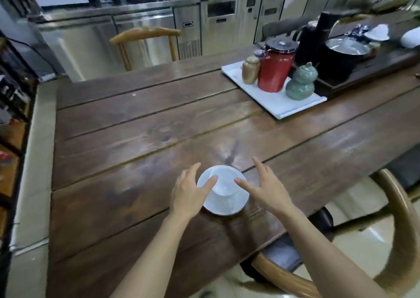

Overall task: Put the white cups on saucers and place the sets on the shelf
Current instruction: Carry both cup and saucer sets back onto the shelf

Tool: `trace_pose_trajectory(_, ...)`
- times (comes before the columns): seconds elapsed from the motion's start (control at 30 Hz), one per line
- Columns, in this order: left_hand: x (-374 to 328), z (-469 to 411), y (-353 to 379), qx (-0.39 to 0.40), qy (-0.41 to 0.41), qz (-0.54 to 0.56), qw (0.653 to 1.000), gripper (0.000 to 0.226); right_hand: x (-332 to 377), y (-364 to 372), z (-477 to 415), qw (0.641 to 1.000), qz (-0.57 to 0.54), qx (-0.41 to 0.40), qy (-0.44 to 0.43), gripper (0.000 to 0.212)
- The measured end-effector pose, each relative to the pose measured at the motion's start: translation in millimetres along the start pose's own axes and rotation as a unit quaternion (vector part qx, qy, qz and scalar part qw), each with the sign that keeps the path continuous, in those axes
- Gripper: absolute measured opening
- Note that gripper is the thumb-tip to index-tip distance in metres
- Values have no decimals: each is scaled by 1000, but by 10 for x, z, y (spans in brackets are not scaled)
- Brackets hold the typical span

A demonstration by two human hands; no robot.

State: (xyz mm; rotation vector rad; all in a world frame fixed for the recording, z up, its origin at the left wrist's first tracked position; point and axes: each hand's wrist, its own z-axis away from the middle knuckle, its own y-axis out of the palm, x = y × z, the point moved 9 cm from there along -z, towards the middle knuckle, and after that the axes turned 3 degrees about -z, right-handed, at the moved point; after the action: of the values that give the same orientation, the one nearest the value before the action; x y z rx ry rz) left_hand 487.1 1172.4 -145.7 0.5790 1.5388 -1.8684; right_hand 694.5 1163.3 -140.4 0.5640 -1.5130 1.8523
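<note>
**Cup and saucer between two open hands**

Near the table's [127,120] near edge, a white cup [223,181] sits upright on a white saucer [229,203]. Both hands flank the set with fingers spread and released: the left hand [189,194] has a fingertip touching the cup's left rim, the right hand [267,189] a fingertip at its right rim. Toward the far right edge, a white tray [281,104] carries a red canister [276,70] and a green gourd jar [301,82].

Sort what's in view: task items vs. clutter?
Job: white cup sitting on saucer, left hand and right hand open on either side.
Clutter: red canister, green gourd jar, tan jar, white tray, black pot.
</note>
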Motion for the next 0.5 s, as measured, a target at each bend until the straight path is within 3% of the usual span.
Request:
trace_pose_trajectory(0.1,105,-127,197,38,-38,18,998,71,-156,122,-123,996,-72,20,52,90)
trace_pose_trajectory(0.23,277,-245,337,56,-106,82,989,75,-308,280,-292,979,-162,54,112,35)
trace_pose_trajectory(0.33,429,-253,465,77,-186,180,963,78,-431,411,-391,967,-188,95,143,42)
trace_pose_trajectory(0.43,458,-209,564,111,-248,275,922,46,-400,485,-404,954,-217,132,156,43)
trace_pose_trajectory(0.5,442,-229,576,118,-249,298,914,35,-379,508,-394,950,-238,127,160,36)
